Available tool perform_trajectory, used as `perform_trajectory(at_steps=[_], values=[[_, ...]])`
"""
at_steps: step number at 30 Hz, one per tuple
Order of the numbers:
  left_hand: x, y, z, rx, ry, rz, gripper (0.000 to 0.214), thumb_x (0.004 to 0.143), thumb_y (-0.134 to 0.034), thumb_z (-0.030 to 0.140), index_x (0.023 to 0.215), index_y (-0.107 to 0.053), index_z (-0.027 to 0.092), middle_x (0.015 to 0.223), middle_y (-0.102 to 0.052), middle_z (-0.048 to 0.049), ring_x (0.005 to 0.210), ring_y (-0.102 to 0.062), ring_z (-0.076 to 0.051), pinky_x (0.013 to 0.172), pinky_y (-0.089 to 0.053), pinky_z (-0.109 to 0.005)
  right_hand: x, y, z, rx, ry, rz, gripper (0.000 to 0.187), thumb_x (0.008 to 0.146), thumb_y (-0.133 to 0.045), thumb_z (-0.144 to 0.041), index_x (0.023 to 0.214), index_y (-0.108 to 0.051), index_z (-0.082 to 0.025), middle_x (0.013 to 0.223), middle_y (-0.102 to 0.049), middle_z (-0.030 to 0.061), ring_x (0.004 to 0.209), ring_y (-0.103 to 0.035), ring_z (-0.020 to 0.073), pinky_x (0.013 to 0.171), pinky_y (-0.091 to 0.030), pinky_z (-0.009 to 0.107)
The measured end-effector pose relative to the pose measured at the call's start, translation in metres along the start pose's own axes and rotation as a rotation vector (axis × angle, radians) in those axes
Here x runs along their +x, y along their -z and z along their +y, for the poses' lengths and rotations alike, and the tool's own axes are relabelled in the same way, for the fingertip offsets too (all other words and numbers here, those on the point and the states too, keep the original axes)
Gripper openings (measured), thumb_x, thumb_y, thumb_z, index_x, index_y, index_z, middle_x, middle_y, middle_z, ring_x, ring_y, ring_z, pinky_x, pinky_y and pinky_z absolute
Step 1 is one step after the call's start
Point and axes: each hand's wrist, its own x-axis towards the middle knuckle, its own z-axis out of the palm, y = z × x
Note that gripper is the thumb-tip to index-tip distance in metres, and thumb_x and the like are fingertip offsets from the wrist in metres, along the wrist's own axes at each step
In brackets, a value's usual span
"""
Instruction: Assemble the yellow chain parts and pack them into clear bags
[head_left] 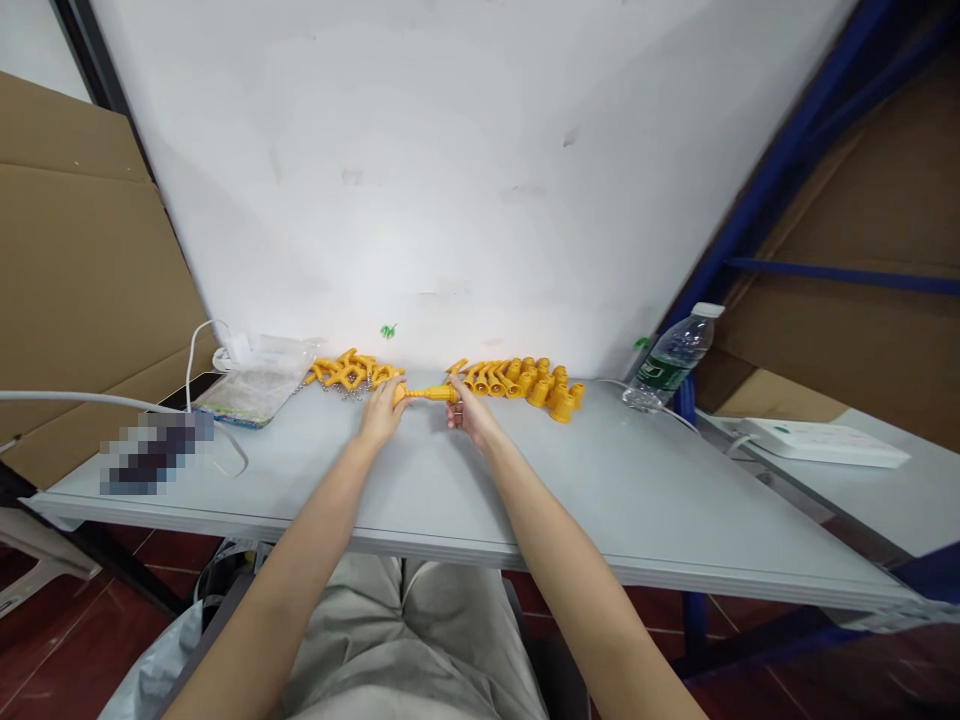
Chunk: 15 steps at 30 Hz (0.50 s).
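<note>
Between my two hands a long yellow plastic part point(429, 394) with a ribbed shaft lies level, just above the table. My left hand point(384, 408) is closed on its left end, and my right hand point(471, 408) grips the thicker right end. Behind my left hand lies a heap of yellow branched plastic pieces point(349, 372) with small metal chains among them. Beyond my right hand stand rows of yellow cone-shaped pieces point(510, 380), with cup-shaped ones point(561, 402) at the right. My fingers partly hide both ends of the held part.
A clear water bottle point(671, 362) leans against the blue frame at the right. A white power strip point(825, 442) lies beyond the table's right edge. Plastic bags point(259, 385) and white cables point(82, 398) are at the left. A white board point(465, 200) rises behind.
</note>
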Motion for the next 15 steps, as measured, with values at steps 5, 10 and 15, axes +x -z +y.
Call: perform_trajectory(at_steps=[5, 10, 15], values=[[-0.0002, -0.0015, -0.0023, 0.029, -0.012, 0.007, 0.032, 0.088, -0.058, 0.028, 0.12, -0.056, 0.022, 0.12, -0.062, -0.0086, 0.101, -0.064, -0.022, 0.087, -0.054, -0.036, 0.0001, -0.002, -0.0005, 0.025, -0.097, 0.011, 0.041, 0.086, -0.054, -0.058, 0.068, -0.049, -0.022, 0.044, -0.047, -0.004, 0.036, -0.041, 0.0092, 0.038, -0.039, 0.022], [0.0003, -0.0021, -0.0053, 0.078, -0.061, 0.003, 0.033, 0.088, -0.058, 0.029, 0.121, -0.057, 0.022, 0.123, -0.061, -0.0104, 0.115, -0.059, -0.025, 0.097, -0.048, -0.039, -0.0018, -0.0001, -0.0046, 0.088, -0.263, -0.069, 0.042, 0.09, -0.047, -0.056, 0.068, -0.05, -0.02, 0.047, -0.051, -0.0023, 0.036, -0.046, 0.0104, 0.043, -0.044, 0.023], [-0.0008, -0.0044, -0.0038, 0.055, -0.147, -0.022, 0.053, 0.087, -0.059, 0.036, 0.137, -0.044, 0.023, 0.147, -0.04, -0.0148, 0.138, -0.039, -0.029, 0.109, -0.038, -0.045, 0.0045, -0.0026, -0.005, 0.242, -0.232, -0.14, 0.027, 0.093, -0.044, -0.036, 0.081, -0.058, -0.017, 0.073, -0.069, 0.0092, 0.058, -0.065, 0.0147, 0.06, -0.053, 0.027]])
